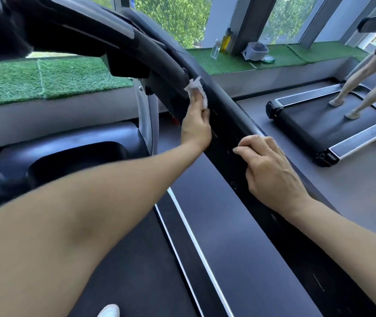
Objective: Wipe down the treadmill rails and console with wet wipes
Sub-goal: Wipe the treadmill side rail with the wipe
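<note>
A black treadmill rail curves down from the console at upper left toward the lower right. My left hand reaches forward and holds a crumpled white wet wipe against the inner side of the rail, fingers behind the wipe. My right hand grips the same rail lower down, fingers curled over its top edge. The treadmill belt and its side strip with white lines lie below my arms.
A ledge with green artificial turf runs under the windows, holding bottles and a plastic container. To the right a person's bare legs stand on a second treadmill. My white shoe shows at the bottom.
</note>
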The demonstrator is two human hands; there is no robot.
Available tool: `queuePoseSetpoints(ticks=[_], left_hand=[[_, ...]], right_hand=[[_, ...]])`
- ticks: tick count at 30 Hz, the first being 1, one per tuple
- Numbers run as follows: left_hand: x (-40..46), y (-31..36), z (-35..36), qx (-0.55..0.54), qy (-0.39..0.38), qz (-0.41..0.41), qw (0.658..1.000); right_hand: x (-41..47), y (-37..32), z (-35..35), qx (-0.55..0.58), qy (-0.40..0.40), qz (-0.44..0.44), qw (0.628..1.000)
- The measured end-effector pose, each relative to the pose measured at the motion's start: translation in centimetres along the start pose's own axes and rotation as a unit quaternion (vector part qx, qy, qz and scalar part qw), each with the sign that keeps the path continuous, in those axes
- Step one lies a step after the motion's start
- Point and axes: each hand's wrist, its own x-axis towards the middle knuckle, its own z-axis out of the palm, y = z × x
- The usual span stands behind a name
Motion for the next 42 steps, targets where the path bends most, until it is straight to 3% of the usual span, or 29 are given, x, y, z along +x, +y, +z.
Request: queuePoseSetpoints(ticks=[7, 14, 19, 24, 27, 33, 38, 42], left_hand=[[-9.8, 0.3, 2.7, -0.088, -0.099, 0.068, 0.989], [-2.6, 0.2, 0.5, 0.037, -0.015, 0.056, 0.998], [-6.5, 0.3, 1.1, 0.014, -0.065, 0.086, 0.994], [-4.3, 1.0, -0.1, -0.011, 0.031, 0.089, 0.995], [-2.2, 1.6, -0.7, -0.021, 0.099, 0.035, 0.994], [-0.5, 2.5, -0.7, -0.011, 0.101, -0.048, 0.994], [3.5, 3.8, -1.7, -0.032, 0.146, -0.192, 0.97], [2.6, 2.8, -0.8, -0.083, 0.101, -0.253, 0.959]], right_hand=[[0.1, -0.3, -0.4, 0.025, 0.001, -0.001, 1.0], [0.0, -0.4, -0.2, 0.035, -0.004, 0.015, 0.999], [0.1, -0.4, -0.4, 0.049, -0.005, 0.019, 0.999], [0.1, -0.3, -0.3, 0.058, -0.004, 0.024, 0.998], [0.1, -0.3, -0.3, 0.064, -0.004, 0.026, 0.998], [0.1, -0.2, -0.3, 0.071, 0.0, 0.023, 0.997], [0.1, -0.2, -0.3, 0.076, -0.002, 0.024, 0.997], [0.0, -0.2, -0.4, 0.084, -0.004, 0.024, 0.996]])
